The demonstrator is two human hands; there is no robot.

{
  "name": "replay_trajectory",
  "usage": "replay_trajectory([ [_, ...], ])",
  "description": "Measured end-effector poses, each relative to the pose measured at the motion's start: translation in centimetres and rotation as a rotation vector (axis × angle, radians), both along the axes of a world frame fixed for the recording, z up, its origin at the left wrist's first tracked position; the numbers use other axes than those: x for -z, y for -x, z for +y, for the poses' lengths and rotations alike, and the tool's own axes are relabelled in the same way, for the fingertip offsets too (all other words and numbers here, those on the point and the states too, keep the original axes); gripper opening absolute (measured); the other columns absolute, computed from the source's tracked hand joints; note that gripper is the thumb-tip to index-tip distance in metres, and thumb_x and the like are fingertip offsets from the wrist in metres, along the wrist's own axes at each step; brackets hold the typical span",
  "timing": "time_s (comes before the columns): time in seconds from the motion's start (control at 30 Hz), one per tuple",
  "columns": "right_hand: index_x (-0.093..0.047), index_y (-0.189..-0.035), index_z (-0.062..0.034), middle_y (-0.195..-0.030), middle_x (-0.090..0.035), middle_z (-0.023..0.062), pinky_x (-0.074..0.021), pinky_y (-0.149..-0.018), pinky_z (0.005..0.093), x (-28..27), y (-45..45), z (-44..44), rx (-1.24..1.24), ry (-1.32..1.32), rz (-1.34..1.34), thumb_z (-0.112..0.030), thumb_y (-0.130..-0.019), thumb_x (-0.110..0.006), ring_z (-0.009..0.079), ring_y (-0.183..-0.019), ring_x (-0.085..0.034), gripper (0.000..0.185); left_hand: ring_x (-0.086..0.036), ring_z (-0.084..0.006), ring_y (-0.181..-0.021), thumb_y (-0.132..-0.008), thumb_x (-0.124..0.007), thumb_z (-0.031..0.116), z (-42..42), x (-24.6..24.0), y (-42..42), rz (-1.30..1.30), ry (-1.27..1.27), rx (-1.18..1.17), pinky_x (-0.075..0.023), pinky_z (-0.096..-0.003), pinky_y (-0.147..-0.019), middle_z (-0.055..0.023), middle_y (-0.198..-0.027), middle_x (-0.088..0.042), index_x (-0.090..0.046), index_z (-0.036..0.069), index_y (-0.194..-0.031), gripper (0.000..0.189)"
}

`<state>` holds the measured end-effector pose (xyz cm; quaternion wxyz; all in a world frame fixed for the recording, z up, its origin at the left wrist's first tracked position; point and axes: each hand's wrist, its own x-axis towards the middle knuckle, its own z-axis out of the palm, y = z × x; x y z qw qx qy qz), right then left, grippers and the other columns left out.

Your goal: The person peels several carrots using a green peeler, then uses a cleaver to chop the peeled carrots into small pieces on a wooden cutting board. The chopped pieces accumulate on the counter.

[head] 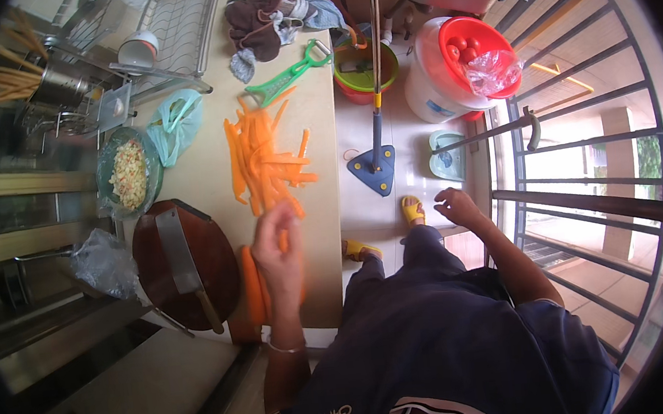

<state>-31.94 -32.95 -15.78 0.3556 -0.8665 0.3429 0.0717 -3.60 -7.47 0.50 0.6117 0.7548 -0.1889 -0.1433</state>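
My left hand (277,236), blurred, is over the worktop (324,255) at the near end of a heap of orange carrot strips (260,154). Its fingers curl beside the strips; whether they pinch one cannot be made out. Long whole carrots (252,283) lie next to and partly under that wrist. Beyond the heap rests a green peeler with a grater handle (289,76). To the left, a cleaver (179,251) lies flat on a round brown chopping board (217,260). My right hand (457,207) hangs over the floor, loosely curled and holding nothing.
A glass bowl of chopped food (130,175), a tied plastic bag (177,126), a dish rack (171,37) and cloths (266,22) occupy the worktop. A mop (375,167), a green-rimmed bucket (364,78) and a red basin with tomatoes (495,41) stand beyond its edge.
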Motion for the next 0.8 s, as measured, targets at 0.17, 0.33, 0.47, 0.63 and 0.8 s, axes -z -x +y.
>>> replay_trajectory([
  [0.17, -0.067, -0.095, -0.0056, -0.095, -0.064, 0.0162, -0.0508, -0.077, 0.0413, 4.0, -1.3, -2.8, -0.442, 0.073, 0.053, -0.023, -0.078, -0.067, 0.0325, -0.085, -0.064, 0.024, -0.063, -0.0147, -0.08, -0.083, -0.062, -0.002, -5.8, 1.8, 6.8, 0.117, -0.042, 0.253, -0.0509, -0.0266, -0.072, -0.0087, -0.09, -0.065, -0.064, -0.001, -0.101, 0.018],
  [0.33, -0.066, -0.088, -0.0084, -0.092, -0.064, 0.0158, -0.0502, -0.079, 0.0444, 9.2, -0.2, -5.3, -0.325, -0.153, 0.219, -0.02, -0.079, -0.062, 0.0338, -0.087, -0.062, 0.015, -0.062, -0.0127, -0.091, -0.088, -0.059, -0.004, -11.0, 8.4, 11.1, 0.345, -0.095, 0.239, -0.0504, -0.0248, -0.082, -0.0062, -0.098, -0.063, -0.06, -0.003, -0.112, 0.024],
  [0.47, -0.064, -0.084, -0.0059, -0.087, -0.062, 0.0199, -0.0521, -0.074, 0.0469, 14.5, 3.8, -6.3, -0.413, -0.216, 0.125, -0.022, -0.077, -0.06, 0.0375, -0.078, -0.063, 0.018, -0.061, -0.012, -0.091, -0.09, -0.06, 0.002, -14.6, 18.1, 12.1, 0.515, -0.094, 0.122, -0.0493, -0.024, -0.082, -0.0055, -0.1, -0.061, -0.057, -0.004, -0.116, 0.026],
  [0.63, -0.062, -0.088, -0.0049, -0.096, -0.062, 0.015, -0.0468, -0.081, 0.0471, 19.1, 7.4, -5.7, -0.285, -0.237, 0.094, -0.018, -0.076, -0.063, 0.0346, -0.089, -0.06, 0.018, -0.063, -0.0162, -0.085, -0.085, -0.066, 0.012, -18.5, 37.0, 8.8, 0.46, -0.345, -0.006, -0.0512, -0.0268, -0.076, -0.0096, -0.101, -0.063, -0.061, 0.001, -0.113, 0.03],
  [0.8, -0.063, -0.096, -0.0054, -0.097, -0.062, 0.0098, -0.0407, -0.089, 0.0418, 19.2, 7.3, -6.6, -0.135, -0.137, -0.032, -0.013, -0.07, -0.07, 0.0289, -0.094, -0.059, 0.027, -0.059, -0.0297, -0.099, -0.079, -0.067, 0.013, -20.2, 54.5, 5.3, 0.156, -0.726, 0.229, -0.0479, -0.037, -0.088, -0.0156, -0.113, -0.059, -0.059, 0.005, -0.115, 0.038],
])
